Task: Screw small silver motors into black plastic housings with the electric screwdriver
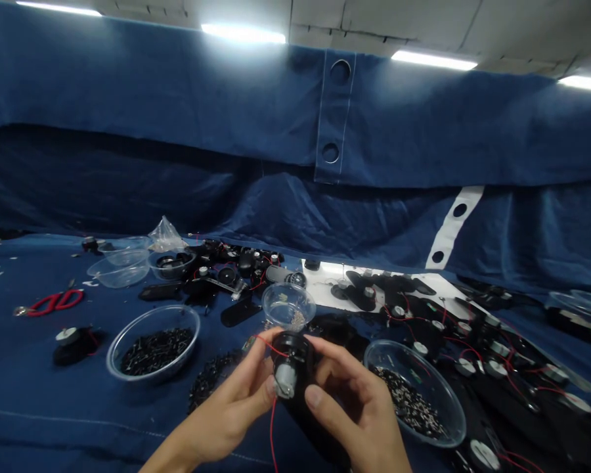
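Note:
Between my two hands is a black plastic housing (303, 394) with a silver motor (285, 380) set in it. Red wires (272, 430) run from it, one hanging down and one crossing its top. My left hand (231, 401) grips the left side, with its thumb beside the motor and its fingers near the upper rim. My right hand (357, 401) wraps the right side, thumb on the front face. The lower end of the housing is partly hidden behind my right hand. Just beyond it stands a clear bowl (289, 303) with small parts.
Left lies a clear bowl of black pieces (155, 351), red-handled scissors (54, 302) and a motor assembly (71, 343). Right stands a clear bowl of small metal parts (418, 401). Several black housings with motors and red wires (473, 355) crowd the right side. A blue curtain (201, 131) hangs behind.

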Available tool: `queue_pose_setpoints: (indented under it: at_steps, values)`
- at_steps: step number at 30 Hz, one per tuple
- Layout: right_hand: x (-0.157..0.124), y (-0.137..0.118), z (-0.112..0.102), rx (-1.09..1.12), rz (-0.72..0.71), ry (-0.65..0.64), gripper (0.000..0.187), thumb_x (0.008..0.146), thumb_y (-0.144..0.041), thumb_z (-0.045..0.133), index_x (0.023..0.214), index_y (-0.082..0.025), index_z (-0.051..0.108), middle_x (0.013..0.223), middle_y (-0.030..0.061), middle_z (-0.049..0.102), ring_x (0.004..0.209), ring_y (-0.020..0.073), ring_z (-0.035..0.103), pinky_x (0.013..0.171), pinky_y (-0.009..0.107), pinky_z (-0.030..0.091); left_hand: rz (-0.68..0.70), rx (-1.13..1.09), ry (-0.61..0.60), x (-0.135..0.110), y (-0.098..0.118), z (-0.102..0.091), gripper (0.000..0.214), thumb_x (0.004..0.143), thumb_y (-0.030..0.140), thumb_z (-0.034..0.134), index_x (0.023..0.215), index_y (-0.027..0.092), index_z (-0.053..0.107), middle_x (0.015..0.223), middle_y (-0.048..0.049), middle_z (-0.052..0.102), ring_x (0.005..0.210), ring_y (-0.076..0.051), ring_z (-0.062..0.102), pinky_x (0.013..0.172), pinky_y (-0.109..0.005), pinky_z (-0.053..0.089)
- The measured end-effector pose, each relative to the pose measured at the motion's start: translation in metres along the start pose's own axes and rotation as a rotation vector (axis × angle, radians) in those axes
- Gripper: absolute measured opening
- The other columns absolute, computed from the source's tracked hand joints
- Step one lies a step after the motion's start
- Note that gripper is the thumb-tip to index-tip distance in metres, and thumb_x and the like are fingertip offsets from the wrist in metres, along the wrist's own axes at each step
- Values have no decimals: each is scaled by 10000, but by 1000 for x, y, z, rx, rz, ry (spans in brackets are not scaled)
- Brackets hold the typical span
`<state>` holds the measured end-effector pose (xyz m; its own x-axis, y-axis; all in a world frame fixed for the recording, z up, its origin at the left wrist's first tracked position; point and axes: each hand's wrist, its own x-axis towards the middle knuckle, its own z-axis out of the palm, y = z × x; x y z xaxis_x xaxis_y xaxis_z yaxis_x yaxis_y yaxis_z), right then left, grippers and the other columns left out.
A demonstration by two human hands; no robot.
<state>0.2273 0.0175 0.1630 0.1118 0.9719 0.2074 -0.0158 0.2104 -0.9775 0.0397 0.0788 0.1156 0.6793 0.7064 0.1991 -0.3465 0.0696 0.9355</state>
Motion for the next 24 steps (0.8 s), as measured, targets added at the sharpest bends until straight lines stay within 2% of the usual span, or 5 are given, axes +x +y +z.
queue_pose_setpoints:
  at_steps: [8, 13, 18, 21, 24]
  values:
    - [7, 5, -6, 17, 27, -2, 443, 810, -492, 781, 1208, -300, 758, 762, -8, 595, 688, 141, 530, 673, 275, 436, 2, 44, 72, 6, 3, 3, 578, 1029, 336, 534, 1562, 366, 312, 1630, -30, 425, 1524, -206, 316, 1264, -415, 231]
    - [13, 17, -9, -65, 58, 104, 427, 818, -509, 777, 1179, -282, 779, 924, 48, 691, 762, 186, 633, 679, 290, 514, -28, 88, 208, 8, 0, 13, 626, 984, 476, 581, 1546, 302, 368, 1614, -54, 446, 1522, -244, 324, 1249, -429, 308]
    - [15, 21, -6, -236, -158, 31, 360, 954, -413, 641, 1281, -282, 718, 1144, 69, 710, 1006, 226, 681, 884, 332, 552, -14, 111, 335, 9, -4, 18, 713, 932, 537, 637, 1538, 277, 364, 1566, -68, 517, 1480, -251, 406, 1234, -408, 337]
    - [14, 19, -7, -435, -267, -56, 499, 952, -368, 634, 1440, -286, 575, 1351, 80, 641, 1225, 267, 614, 1072, 399, 478, -1, 129, 375, 11, -2, 18, 673, 929, 537, 642, 1507, 296, 395, 1488, -51, 594, 1400, -228, 500, 1197, -372, 378]
    - [12, 19, -8, -630, -340, -89, 686, 881, -399, 700, 1506, -250, 458, 1402, 114, 590, 1223, 302, 616, 1034, 419, 509, 24, 122, 347, 12, 0, 20, 566, 950, 498, 633, 1448, 320, 432, 1248, -11, 703, 1187, -181, 621, 1110, -334, 446]
